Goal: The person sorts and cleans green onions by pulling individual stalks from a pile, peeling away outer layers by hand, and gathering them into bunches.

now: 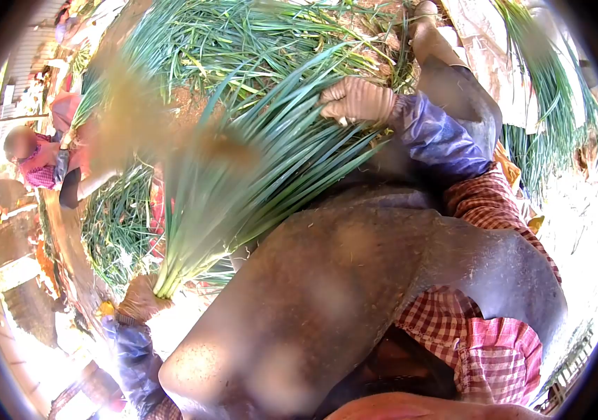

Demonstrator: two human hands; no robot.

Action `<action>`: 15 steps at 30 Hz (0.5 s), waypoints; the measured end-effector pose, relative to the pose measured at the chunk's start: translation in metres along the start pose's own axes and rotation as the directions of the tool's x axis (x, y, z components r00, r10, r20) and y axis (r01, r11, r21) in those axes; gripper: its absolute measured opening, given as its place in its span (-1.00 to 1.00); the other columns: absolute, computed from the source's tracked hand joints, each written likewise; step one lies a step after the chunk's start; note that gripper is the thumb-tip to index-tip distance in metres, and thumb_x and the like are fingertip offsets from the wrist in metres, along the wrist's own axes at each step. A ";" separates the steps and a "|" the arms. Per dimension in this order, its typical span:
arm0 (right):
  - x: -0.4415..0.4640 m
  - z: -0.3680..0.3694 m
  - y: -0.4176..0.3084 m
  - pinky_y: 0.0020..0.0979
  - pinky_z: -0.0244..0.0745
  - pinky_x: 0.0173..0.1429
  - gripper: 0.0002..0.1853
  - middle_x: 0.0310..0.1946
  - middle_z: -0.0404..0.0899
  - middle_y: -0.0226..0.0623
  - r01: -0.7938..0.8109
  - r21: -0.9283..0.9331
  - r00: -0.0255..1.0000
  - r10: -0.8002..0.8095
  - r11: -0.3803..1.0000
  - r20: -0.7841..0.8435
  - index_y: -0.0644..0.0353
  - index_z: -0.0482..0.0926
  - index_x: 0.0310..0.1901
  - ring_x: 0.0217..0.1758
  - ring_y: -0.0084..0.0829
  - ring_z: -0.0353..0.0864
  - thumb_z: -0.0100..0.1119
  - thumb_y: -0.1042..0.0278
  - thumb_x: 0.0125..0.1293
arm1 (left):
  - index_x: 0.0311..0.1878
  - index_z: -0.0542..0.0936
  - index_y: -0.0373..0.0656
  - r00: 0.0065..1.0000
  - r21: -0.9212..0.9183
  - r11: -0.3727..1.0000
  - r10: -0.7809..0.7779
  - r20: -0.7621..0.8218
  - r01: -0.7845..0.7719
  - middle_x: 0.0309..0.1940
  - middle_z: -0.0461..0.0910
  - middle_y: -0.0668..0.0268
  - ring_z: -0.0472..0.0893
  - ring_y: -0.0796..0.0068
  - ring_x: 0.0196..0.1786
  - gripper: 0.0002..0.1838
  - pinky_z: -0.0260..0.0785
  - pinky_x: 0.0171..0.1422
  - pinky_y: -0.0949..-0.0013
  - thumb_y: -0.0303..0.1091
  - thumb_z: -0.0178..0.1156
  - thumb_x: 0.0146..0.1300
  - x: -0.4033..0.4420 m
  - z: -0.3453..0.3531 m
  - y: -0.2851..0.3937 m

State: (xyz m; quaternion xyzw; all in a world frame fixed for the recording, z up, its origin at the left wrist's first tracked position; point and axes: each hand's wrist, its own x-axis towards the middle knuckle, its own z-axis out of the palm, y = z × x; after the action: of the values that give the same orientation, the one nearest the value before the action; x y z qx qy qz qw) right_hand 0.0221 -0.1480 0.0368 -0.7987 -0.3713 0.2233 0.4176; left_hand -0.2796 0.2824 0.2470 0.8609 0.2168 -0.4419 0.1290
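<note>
A large bunch of spring onions [264, 157] fans out across the middle, its pale stem ends at lower left and its green leaves spreading to the upper right. My left hand [143, 299], in a brownish glove, is closed around the stem ends. My right hand [358, 100], in a beige ribbed glove, lies over the leaves on the far side with its fingers curled in on them. Some fingertips are hidden. The bunch passes over my raised leg, which a dark, dirty apron [327, 280] covers.
A heap of loose spring onions [236, 42] lies on the ground ahead. More green leaves [113, 224] lie to the left, and another bunch [547, 98] at right. A co-worker [43, 157] sits at far left holding greens. Blurred brown smudges cover part of the view.
</note>
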 end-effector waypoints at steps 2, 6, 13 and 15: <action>-0.013 -0.007 -0.010 -0.51 0.47 -0.45 -0.88 -0.46 0.64 -0.45 -0.261 0.307 0.961 0.217 0.915 0.170 0.14 0.64 -0.25 -0.60 -0.58 0.55 0.23 0.34 0.22 | -0.24 0.64 -0.24 0.999 -0.003 1.000 0.021 -0.026 -0.021 -0.47 0.66 0.16 0.62 0.37 -0.43 -0.64 0.50 -0.27 0.29 -0.38 0.47 -0.18 0.010 0.009 -0.018; -0.024 -0.046 0.133 -0.47 0.53 -0.41 -0.89 -0.41 0.63 -0.35 0.003 -0.592 0.985 0.100 0.806 0.141 0.18 0.63 -0.26 -0.50 -0.49 0.58 0.15 0.40 0.24 | -0.21 0.66 -0.20 0.984 0.128 0.987 0.116 -0.131 -0.100 -0.41 0.66 0.10 0.65 0.23 -0.35 -0.62 0.51 -0.18 0.25 -0.39 0.44 -0.21 0.009 0.014 -0.036; -0.037 -0.137 0.109 -0.39 0.48 0.04 -0.73 -0.01 0.55 -0.24 -0.171 -0.142 0.893 0.093 0.975 -0.440 0.10 0.50 0.04 -0.05 -0.31 0.58 0.02 0.34 0.34 | -0.16 0.64 -0.16 0.916 0.495 0.861 0.101 -0.388 0.115 -0.42 0.62 0.08 0.63 0.14 -0.33 -0.55 0.50 -0.14 0.20 -0.19 0.44 -0.18 -0.012 0.009 -0.036; -0.009 -0.124 0.054 -0.38 0.43 0.22 -0.64 0.15 0.50 -0.21 0.151 -0.221 0.864 -0.237 0.963 -0.444 0.05 0.44 0.20 0.11 -0.27 0.55 -0.02 0.30 0.39 | -0.07 0.56 -0.21 0.913 0.546 0.809 0.028 -0.407 0.218 -0.31 0.57 0.01 0.61 0.10 -0.26 -0.43 0.48 -0.12 0.15 -0.11 0.42 -0.16 -0.007 0.013 -0.048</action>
State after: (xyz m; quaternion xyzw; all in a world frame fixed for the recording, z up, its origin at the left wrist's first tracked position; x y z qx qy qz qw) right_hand 0.1213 -0.2371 0.0611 -0.8215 -0.3571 -0.0529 0.4414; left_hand -0.3162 0.3173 0.2436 0.9176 0.1369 -0.3093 -0.2089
